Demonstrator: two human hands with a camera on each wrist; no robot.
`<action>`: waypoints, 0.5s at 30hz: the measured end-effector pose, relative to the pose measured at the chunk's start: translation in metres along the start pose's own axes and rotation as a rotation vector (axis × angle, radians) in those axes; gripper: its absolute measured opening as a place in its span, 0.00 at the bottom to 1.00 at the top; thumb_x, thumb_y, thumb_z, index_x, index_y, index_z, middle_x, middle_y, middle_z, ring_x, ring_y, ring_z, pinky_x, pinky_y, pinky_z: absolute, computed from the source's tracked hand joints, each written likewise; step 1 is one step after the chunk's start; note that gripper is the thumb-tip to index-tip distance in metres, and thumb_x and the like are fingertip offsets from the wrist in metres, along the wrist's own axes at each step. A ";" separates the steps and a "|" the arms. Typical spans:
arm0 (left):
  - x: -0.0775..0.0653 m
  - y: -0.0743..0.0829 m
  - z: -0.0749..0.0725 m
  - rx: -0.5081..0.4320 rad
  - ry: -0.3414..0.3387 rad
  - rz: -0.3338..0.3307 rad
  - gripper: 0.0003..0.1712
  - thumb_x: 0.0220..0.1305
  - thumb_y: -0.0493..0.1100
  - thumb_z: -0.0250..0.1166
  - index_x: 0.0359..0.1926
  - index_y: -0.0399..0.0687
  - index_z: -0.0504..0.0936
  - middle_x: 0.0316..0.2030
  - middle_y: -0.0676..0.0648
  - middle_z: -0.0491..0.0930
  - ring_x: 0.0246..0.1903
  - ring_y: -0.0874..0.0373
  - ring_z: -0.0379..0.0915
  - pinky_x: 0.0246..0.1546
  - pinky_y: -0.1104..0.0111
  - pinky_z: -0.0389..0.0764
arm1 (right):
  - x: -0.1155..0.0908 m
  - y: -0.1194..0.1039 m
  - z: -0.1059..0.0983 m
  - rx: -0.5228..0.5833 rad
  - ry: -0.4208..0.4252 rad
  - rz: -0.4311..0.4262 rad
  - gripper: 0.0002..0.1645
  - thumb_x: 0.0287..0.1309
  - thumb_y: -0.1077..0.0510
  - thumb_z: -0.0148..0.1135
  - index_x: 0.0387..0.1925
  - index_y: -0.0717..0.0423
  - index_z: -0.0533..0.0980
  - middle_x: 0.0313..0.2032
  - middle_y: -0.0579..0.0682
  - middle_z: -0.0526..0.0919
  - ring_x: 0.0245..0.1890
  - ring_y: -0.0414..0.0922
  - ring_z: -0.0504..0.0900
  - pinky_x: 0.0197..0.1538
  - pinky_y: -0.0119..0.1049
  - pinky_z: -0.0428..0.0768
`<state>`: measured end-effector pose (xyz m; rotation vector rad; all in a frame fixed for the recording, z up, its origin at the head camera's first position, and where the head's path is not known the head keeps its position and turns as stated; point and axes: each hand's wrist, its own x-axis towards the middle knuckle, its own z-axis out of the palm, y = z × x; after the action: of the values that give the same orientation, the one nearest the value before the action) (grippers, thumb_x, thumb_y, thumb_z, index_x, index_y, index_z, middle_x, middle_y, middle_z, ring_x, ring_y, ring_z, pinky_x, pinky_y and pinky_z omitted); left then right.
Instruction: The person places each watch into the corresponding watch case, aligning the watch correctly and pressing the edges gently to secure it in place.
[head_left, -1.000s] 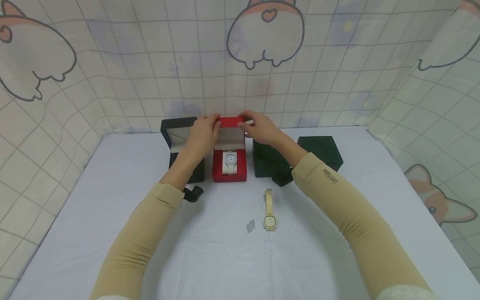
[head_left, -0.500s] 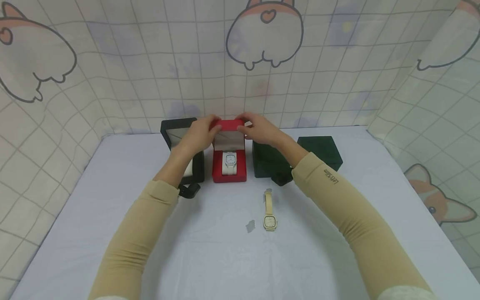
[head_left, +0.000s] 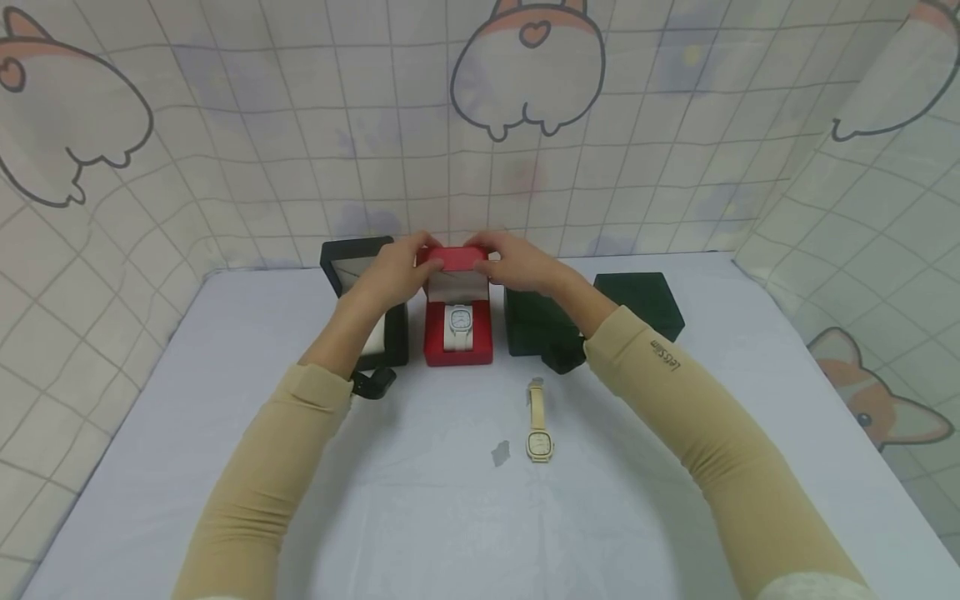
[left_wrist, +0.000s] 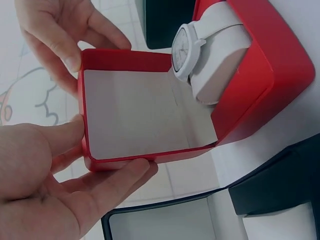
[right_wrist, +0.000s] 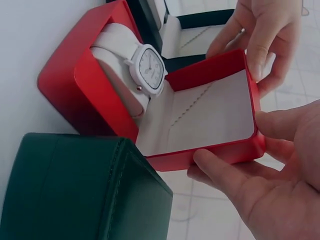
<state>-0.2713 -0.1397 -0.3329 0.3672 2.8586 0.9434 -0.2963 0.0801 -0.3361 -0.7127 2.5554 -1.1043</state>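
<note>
A red watch box (head_left: pixel 459 358) stands at the back middle of the table, its lid (head_left: pixel 456 259) raised and lined in pale material. Inside, a white watch (right_wrist: pixel 150 70) is wrapped round a white cushion (left_wrist: pixel 220 65). My left hand (head_left: pixel 392 273) grips the lid's left front corner, thumb on the rim and fingers along the outside. At the opposite corner, my right hand (head_left: pixel 521 265) pinches the lid the same way. In the left wrist view both hands hold the lid tilted over toward the base. A gold watch (head_left: pixel 539 443) lies nearer on the white cloth.
Just left of the red box stands a dark open watch box (head_left: pixel 397 333), partly behind the left forearm. Close on the right is a closed dark green box (head_left: pixel 528 325), with another green box (head_left: pixel 639 302) farther right. A grey patch (head_left: pixel 501 452) marks the cloth beside the gold watch.
The red lid has tipped forward and down toward its base, both hands lowering with it. The left forearm has shifted slightly left. The watches and other boxes stay put.
</note>
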 end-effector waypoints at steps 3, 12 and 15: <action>-0.001 -0.002 0.000 -0.010 -0.004 -0.001 0.25 0.77 0.46 0.60 0.69 0.46 0.71 0.52 0.40 0.79 0.43 0.46 0.79 0.50 0.51 0.81 | -0.001 -0.001 0.001 -0.015 -0.004 -0.003 0.29 0.73 0.58 0.58 0.72 0.56 0.68 0.63 0.56 0.73 0.55 0.52 0.75 0.56 0.45 0.82; -0.007 -0.003 0.002 -0.020 -0.006 0.032 0.27 0.76 0.45 0.62 0.72 0.46 0.71 0.56 0.40 0.78 0.45 0.46 0.78 0.51 0.53 0.81 | -0.006 0.002 0.004 -0.007 0.013 -0.023 0.28 0.72 0.58 0.59 0.70 0.55 0.69 0.63 0.55 0.73 0.59 0.52 0.72 0.57 0.45 0.81; -0.009 -0.002 0.002 -0.022 -0.006 0.036 0.27 0.76 0.44 0.62 0.71 0.46 0.72 0.55 0.40 0.78 0.44 0.45 0.79 0.50 0.53 0.81 | -0.008 0.002 0.005 -0.006 0.016 -0.024 0.28 0.72 0.58 0.59 0.70 0.55 0.69 0.64 0.55 0.73 0.60 0.52 0.72 0.58 0.45 0.81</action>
<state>-0.2630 -0.1424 -0.3348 0.4196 2.8423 0.9777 -0.2881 0.0826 -0.3403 -0.7412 2.5710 -1.1144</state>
